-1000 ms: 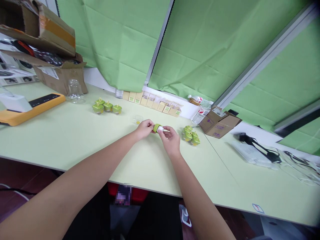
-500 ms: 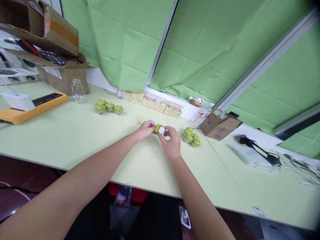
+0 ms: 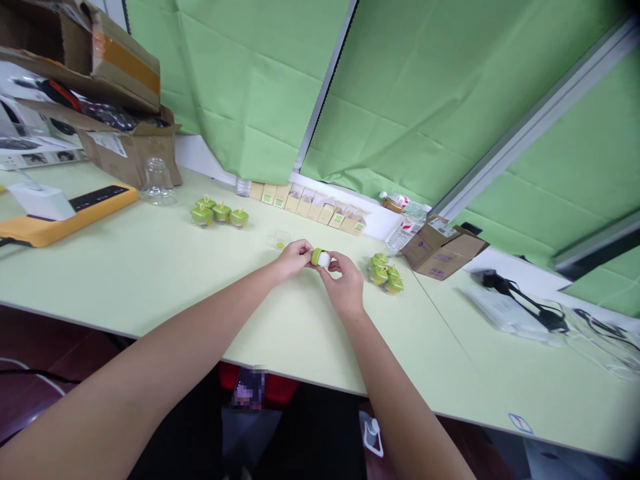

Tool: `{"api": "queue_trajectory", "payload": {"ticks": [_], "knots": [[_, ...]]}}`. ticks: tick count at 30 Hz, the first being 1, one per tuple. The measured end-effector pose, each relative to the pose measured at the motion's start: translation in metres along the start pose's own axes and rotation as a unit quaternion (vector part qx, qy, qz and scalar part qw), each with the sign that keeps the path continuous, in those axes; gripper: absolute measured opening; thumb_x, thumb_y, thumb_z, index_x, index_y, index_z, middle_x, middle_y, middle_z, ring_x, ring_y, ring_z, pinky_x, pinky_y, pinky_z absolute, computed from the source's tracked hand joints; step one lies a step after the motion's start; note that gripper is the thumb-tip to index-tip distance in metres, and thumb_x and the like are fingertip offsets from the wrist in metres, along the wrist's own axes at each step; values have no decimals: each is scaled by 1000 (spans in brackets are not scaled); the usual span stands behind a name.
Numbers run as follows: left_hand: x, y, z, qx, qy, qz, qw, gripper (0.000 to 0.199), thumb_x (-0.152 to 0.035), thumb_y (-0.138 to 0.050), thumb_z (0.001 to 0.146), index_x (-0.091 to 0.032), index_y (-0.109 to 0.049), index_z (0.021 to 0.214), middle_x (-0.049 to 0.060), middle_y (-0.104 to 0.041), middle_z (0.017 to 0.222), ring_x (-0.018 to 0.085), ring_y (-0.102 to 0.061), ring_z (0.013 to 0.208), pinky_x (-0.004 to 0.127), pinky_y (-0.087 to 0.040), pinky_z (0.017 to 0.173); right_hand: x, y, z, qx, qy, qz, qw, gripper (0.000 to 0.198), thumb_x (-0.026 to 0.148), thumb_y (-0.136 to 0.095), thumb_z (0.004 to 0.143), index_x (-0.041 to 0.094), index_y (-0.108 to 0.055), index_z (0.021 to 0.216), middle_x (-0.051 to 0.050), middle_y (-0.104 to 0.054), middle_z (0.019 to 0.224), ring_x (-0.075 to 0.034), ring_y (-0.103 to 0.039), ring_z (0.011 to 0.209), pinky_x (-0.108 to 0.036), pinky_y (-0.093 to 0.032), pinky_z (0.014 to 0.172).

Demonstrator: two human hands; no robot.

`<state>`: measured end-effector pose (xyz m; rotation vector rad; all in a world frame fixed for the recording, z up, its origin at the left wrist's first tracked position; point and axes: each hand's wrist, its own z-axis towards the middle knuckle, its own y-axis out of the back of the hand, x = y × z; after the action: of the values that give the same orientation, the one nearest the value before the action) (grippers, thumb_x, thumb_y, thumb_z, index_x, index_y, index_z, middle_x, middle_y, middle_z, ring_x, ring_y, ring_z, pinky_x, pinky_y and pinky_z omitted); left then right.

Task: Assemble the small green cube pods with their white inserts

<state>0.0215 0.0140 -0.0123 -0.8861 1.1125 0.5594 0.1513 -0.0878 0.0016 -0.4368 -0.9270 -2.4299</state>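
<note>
Above the middle of the table, both hands hold one small green lid (image 3: pixel 316 257) that has a white part (image 3: pixel 324 259) facing right. My left hand (image 3: pixel 295 259) is closed at the lid's left edge, fingertips pinched together. Around the white side, my right hand (image 3: pixel 345 280) curls with thumb and fingers gripping it. Just behind my left hand sits a small clear cup (image 3: pixel 279 240) with something yellow in it. To the right stands a group of small clear cups with green lids (image 3: pixel 384 272); a similar group (image 3: pixel 219 212) is at the back left.
Small cardboard boxes (image 3: pixel 315 208) line the back edge. Plastic bottles (image 3: pixel 404 230) lie beside an open carton (image 3: pixel 443 250) at back right. Leftward are a clear jar (image 3: pixel 159 183), an orange-and-black power strip (image 3: pixel 95 207) and stacked cartons (image 3: pixel 127 70). Cables (image 3: pixel 530 303) lie far right.
The view has shifted very slightly. Both hands keep their hold on the green lid, with hardly any visible movement.
</note>
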Motion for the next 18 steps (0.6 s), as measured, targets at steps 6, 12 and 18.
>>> {"api": "queue_trajectory", "payload": {"ticks": [6, 12, 18], "knots": [[0, 0, 0, -2, 6, 2, 1000, 20, -20, -70, 82, -13, -53, 75, -1, -61, 70, 12, -63, 65, 35, -58, 75, -2, -3, -2, -7, -7, -3, 1000, 31, 25, -68, 80, 23, -64, 111, -4, -71, 101, -19, -66, 78, -37, -57, 77], [-1, -2, 1, -23, 16, -14, 1000, 18, -16, -68, 82, -13, -53, 73, 0, -62, 71, 12, -64, 65, 34, -57, 74, -3, -7, -1, -20, -19, 0, 1000, 31, 27, -70, 79, 21, -63, 109, -5, -70, 100, -19, -67, 78, -37, -58, 75], [-9, -4, -4, 19, 64, -77, 995, 17, -29, -69, 84, -13, -62, 85, 6, -68, 86, 16, -67, 76, 35, -57, 76, 0, -6, 0, -31, -33, 6, 999, 32, 26, -70, 78, 21, -63, 109, -5, -71, 99, -19, -68, 78, -36, -59, 75]]}}
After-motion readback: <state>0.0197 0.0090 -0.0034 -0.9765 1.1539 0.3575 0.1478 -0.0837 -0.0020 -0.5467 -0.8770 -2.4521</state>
